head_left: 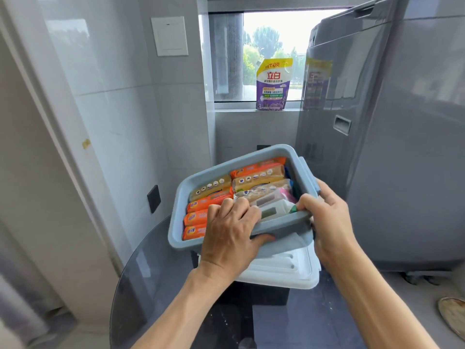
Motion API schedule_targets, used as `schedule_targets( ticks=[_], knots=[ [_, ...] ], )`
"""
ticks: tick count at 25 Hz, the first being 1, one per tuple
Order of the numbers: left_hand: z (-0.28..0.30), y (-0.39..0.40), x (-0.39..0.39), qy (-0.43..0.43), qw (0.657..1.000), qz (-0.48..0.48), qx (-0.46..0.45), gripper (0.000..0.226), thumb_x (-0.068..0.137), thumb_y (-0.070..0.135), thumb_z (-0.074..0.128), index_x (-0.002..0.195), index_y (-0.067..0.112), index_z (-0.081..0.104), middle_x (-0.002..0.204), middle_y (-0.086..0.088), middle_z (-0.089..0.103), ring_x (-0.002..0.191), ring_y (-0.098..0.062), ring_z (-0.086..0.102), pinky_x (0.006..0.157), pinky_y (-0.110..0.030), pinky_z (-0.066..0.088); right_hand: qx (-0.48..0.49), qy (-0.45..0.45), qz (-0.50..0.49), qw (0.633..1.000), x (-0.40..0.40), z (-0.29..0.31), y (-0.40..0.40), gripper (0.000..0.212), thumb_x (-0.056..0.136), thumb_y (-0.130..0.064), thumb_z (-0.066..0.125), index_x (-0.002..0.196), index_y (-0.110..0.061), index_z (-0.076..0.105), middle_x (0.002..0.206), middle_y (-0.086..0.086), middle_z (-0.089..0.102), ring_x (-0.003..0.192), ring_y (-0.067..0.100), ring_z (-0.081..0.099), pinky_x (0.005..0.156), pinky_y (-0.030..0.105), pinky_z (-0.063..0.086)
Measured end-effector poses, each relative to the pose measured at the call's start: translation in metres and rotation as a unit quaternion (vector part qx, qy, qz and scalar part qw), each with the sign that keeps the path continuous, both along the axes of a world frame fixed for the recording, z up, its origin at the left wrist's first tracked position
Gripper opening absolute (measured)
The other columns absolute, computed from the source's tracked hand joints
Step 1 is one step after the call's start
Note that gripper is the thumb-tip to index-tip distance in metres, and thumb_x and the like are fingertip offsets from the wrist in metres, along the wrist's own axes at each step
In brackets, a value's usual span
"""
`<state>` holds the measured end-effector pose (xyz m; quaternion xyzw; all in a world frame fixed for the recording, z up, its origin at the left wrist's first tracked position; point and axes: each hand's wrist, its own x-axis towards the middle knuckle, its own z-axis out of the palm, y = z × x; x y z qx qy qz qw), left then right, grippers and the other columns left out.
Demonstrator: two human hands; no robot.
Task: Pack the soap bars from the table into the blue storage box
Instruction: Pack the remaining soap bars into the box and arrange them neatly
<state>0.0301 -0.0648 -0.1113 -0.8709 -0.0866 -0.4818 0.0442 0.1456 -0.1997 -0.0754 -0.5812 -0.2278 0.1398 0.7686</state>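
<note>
Both hands hold the blue storage box up off the surface, tilted so its open top faces the camera. The left hand has its grip clamped on the near rim of the box: the fingers curl over the edge into the interior and lie on the packages there, while the thumb presses the outside of the near wall below them. The right hand has its grip clamped on the near right corner, fingers hooked over the rim beside the side latch and the rest of the hand wrapped round the outside of the corner.

Inside the box, just beyond the left hand's fingertips, the soap bars lie packed in rows: orange-wrapped bars along the side to the left of that grip, and tan and orange ones farther from it toward the far wall. Between the two grips sit paler packets, white and pink, pressed against the near wall.

Directly below the held box and under both wrists, a white lid rests flat on a dark block that stands on the round glass surface. Far beyond the grips, a purple and yellow detergent pouch stands upright on the window sill. To the right of the right hand rises a tall grey appliance, close to the box's latch side. To the left of the left hand is a tiled wall with a dark socket plate.
</note>
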Motion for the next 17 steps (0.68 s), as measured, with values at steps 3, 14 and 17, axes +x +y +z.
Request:
schedule_targets(
  ticks=[3, 14, 17],
  knots=[
    [0.005, 0.007, -0.016, 0.025, 0.999, 0.001, 0.022, 0.051, 0.067, 0.06, 0.078, 0.075, 0.019, 0.05, 0.077, 0.001, 0.05, 0.075, -0.022, 0.041, 0.067, -0.036, 0.028, -0.014, 0.047, -0.013, 0.999, -0.009, -0.004, 0.01, 0.043, 0.056, -0.01, 0.056, 0.094, -0.019, 0.073, 0.073, 0.001, 0.055, 0.064, 0.017, 0.044, 0.06, 0.031, 0.035],
    [0.005, 0.03, -0.028, 0.104, 0.994, -0.043, 0.0, 0.048, 0.073, 0.059, 0.071, 0.069, 0.026, 0.036, 0.063, 0.009, 0.055, 0.058, -0.011, 0.038, 0.05, -0.023, 0.029, -0.085, 0.185, -0.037, 0.978, -0.008, -0.042, 0.031, 0.037, 0.05, -0.008, 0.053, 0.084, -0.02, 0.061, 0.073, 0.004, 0.046, 0.068, 0.02, 0.039, 0.057, 0.029, 0.037],
    [0.006, 0.028, -0.027, 0.123, 0.991, -0.054, -0.016, 0.05, 0.07, 0.06, 0.076, 0.068, 0.023, 0.042, 0.067, 0.008, 0.058, 0.061, -0.01, 0.042, 0.051, -0.026, 0.042, -0.151, 0.177, -0.03, 0.972, 0.006, -0.04, 0.033, 0.03, 0.052, -0.006, 0.053, 0.08, -0.017, 0.058, 0.071, 0.003, 0.05, 0.067, 0.02, 0.05, 0.058, 0.03, 0.049]
  ],
)
